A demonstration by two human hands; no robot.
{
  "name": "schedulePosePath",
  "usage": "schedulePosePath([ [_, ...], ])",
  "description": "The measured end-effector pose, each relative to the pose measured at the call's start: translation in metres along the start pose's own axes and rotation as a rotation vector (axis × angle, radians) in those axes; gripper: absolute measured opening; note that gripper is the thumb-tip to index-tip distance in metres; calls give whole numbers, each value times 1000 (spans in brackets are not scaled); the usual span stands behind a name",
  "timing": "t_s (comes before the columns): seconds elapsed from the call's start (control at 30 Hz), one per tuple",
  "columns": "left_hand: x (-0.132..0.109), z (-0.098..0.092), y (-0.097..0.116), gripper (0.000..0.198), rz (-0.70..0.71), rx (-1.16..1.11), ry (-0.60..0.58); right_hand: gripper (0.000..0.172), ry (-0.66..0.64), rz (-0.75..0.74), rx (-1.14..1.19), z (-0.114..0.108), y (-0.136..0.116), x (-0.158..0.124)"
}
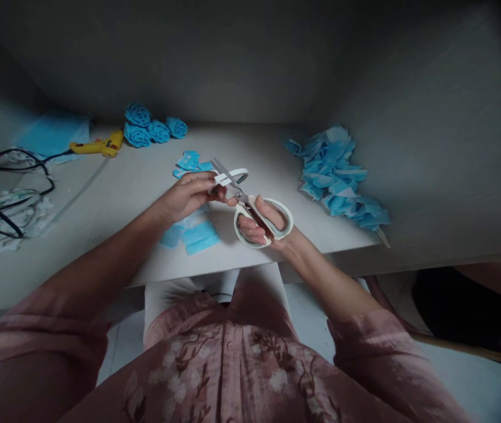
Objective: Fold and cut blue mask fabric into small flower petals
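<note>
My right hand [272,217] has its fingers through the white handles of a pair of scissors [242,197]. Its blades are spread and point up and left. In my left hand [195,194], pinched by thumb and fingers, is a narrow white ring that looks like a roll of tape [238,174]. The scissor blades cross in front of the ring; whether they touch it I cannot tell. Below my left hand lies a blue rectangular piece [200,237] on the pale table [259,264]. More small blue pieces [190,160] lie beyond that hand.
Several rolled blue roses [138,134] sit at the back, beside a yellow glue gun [96,145] with a black cord [47,167]. A blue sheet [54,135] lies back left. Crumpled blue pieces [336,173] line the right, against the grey wall [444,135].
</note>
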State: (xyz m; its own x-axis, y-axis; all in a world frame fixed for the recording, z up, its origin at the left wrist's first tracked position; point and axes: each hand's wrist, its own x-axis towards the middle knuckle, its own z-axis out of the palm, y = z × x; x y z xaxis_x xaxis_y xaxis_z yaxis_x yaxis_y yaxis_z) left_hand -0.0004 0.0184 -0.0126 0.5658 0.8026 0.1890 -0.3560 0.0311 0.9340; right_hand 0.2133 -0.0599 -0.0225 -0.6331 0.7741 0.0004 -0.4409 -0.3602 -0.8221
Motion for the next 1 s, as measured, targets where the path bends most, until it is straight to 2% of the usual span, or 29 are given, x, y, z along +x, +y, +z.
schedulePosePath([
  [0.13, 0, 2, 2, 24, -28, 91, 46, 57, 49, -4, -66, 3, 1, -1],
  [0.27, 2, 2, 4, 22, -51, 191, 120, 57, 103, -63, -270, 12, 0, -7],
  [0.4, 5, 1, 4, 20, -72, 159, 196, 48, -18, -21, -498, 30, -3, -13],
  [0.5, 7, -1, 3, 21, -43, 90, 205, 50, -79, -26, -551, 33, -3, -16],
  [0.6, 7, -3, 1, 32, -30, 65, 216, 58, -44, -66, -528, 18, -1, -17],
  [0.77, 9, -1, 0, 51, -67, 20, 200, 64, -22, -111, -346, -7, 5, -16],
  [0.87, 9, 0, 2, 60, -100, -3, 182, 64, -20, -98, -290, -10, 6, -15],
  [1.0, 10, 3, 3, 61, -135, -18, 174, 62, -49, -64, -252, -8, 5, -12],
])
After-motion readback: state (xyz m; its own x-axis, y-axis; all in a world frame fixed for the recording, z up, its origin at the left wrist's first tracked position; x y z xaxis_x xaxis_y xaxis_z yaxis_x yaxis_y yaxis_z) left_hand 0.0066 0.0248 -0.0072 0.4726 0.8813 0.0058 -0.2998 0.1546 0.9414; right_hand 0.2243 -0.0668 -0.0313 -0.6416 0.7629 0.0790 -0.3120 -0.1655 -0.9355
